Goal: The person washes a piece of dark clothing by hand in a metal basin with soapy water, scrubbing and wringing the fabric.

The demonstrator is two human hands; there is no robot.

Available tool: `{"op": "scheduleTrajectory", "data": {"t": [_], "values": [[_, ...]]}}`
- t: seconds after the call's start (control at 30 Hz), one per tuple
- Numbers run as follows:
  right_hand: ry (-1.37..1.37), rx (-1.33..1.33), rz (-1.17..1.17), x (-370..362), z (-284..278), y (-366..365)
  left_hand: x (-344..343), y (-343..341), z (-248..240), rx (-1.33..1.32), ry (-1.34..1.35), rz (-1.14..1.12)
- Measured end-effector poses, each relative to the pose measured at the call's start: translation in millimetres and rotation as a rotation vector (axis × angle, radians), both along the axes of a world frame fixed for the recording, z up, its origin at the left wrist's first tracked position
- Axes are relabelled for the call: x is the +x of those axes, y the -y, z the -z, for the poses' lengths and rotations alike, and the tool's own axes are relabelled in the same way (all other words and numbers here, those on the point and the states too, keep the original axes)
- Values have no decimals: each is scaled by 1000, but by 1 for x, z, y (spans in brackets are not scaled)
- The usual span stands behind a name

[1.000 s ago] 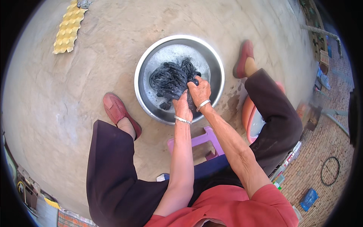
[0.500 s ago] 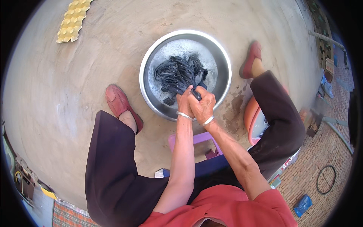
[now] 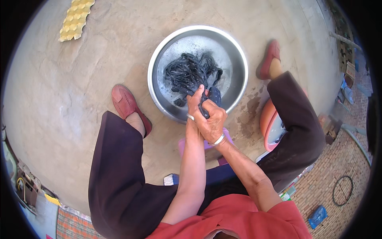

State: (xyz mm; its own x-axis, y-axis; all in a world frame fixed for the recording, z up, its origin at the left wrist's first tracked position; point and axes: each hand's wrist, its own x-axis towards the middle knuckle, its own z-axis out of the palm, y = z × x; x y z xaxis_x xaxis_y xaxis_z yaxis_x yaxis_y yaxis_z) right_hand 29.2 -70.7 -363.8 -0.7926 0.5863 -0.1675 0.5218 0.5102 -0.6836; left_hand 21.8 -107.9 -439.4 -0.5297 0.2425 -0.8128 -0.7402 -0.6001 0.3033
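Over the near rim of a wide metal basin (image 3: 197, 34), seen from the head camera, both hands meet on a wet dark cloth (image 3: 190, 73). Most of the cloth lies twisted in a heap in the middle of the basin, in shallow soapy water, and one end rises to the hands. The left hand (image 3: 195, 104) has its grip clenched on that end, fingers pointing toward the heap. The right hand (image 3: 213, 119) is pressed against the left, its grip likewise clenched around the same bunched end, which shows dark between the two. Each wrist wears a silver bangle (image 3: 217, 140). The basin stands on a bare concrete floor (image 3: 71, 99), with a damp patch just beside its right edge. A red shoe (image 3: 126, 104) rests on the floor to the left of the basin and another red shoe (image 3: 269, 59) to its right. A purple stool (image 3: 207, 145) shows beneath the forearms. An orange tub (image 3: 267, 125) sits near the right knee, and a yellow egg tray (image 3: 76, 18) lies well apart at the upper left.
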Motion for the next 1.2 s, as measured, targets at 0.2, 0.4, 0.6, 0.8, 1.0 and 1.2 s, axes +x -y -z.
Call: {"op": "scheduleTrajectory", "data": {"t": [0.2, 0.4, 0.6, 0.8, 1.0, 1.2], "values": [[302, 103, 236, -48, 59, -85, -7, -35, -21, -97, 104, -101], [-1, 9, 42, -6, 6, -9, -15, -2, 8, 47, 160, -44], [169, 164, 117, -33, 54, -61, -8, -19, -10, 42, 100, -50], [115, -414, 140, -28, 39, -138, -29, -27, -22, 45, 46, -266], [337, -349, -184, 9, 12, -153, -25, -23, -14, 92, -41, -298], [240, -347, -482, -23, 14, -110, -30, -32, -17, 90, -131, -244]]}}
